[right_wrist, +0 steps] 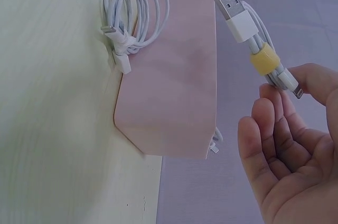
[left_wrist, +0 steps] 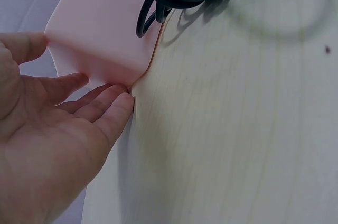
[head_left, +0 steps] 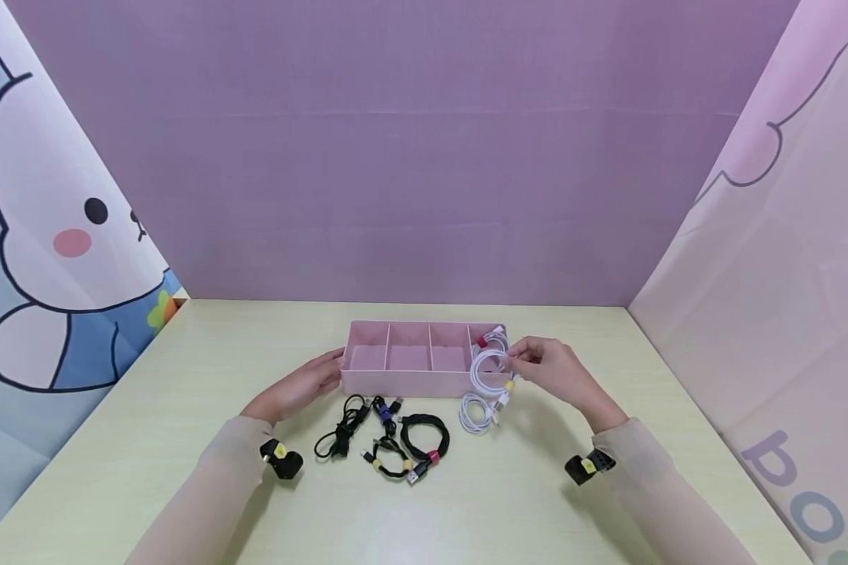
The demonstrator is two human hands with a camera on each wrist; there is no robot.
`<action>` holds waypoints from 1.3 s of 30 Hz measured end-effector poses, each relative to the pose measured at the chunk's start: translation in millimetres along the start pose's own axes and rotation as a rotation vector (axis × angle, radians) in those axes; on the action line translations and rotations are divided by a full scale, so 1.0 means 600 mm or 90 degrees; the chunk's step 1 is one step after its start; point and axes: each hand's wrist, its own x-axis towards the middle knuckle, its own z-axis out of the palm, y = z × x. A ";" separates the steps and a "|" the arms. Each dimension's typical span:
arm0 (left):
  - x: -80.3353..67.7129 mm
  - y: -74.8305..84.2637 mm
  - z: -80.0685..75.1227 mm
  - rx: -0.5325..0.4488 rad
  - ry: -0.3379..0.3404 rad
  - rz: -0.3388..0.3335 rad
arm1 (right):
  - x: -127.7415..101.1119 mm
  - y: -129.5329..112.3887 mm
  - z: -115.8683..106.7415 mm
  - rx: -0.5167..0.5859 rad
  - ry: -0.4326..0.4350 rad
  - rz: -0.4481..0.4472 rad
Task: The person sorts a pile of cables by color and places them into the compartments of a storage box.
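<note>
A pink divided tray point(head_left: 410, 383) stands mid-table. My left hand point(head_left: 327, 370) rests with straight fingers against its left end; in the left wrist view the fingertips point(left_wrist: 117, 103) touch the tray's lower corner point(left_wrist: 100, 44). My right hand point(head_left: 521, 362) pinches a coiled white cable point(head_left: 490, 367) with a yellow tie over the tray's right end. In the right wrist view its yellow tie point(right_wrist: 262, 58) and USB plug point(right_wrist: 234, 14) stick up from my fingers point(right_wrist: 270, 110). Another white cable with a red tie point(head_left: 482, 342) lies in the rightmost compartment.
A third white coil point(head_left: 475, 413) lies on the table in front of the tray's right end. Three bundled black cables point(head_left: 339, 433), point(head_left: 390, 457), point(head_left: 425, 439) lie in front of the tray. Fabric walls close in the table at the back and both sides.
</note>
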 end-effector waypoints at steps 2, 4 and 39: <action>0.000 0.001 0.000 0.000 0.000 -0.001 | 0.001 0.000 -0.001 0.005 0.003 0.004; -0.001 0.001 0.000 0.000 0.000 -0.002 | 0.002 0.000 -0.002 0.010 0.005 0.007; -0.001 0.002 -0.001 -0.003 -0.001 -0.009 | 0.019 0.008 -0.014 0.043 0.051 0.030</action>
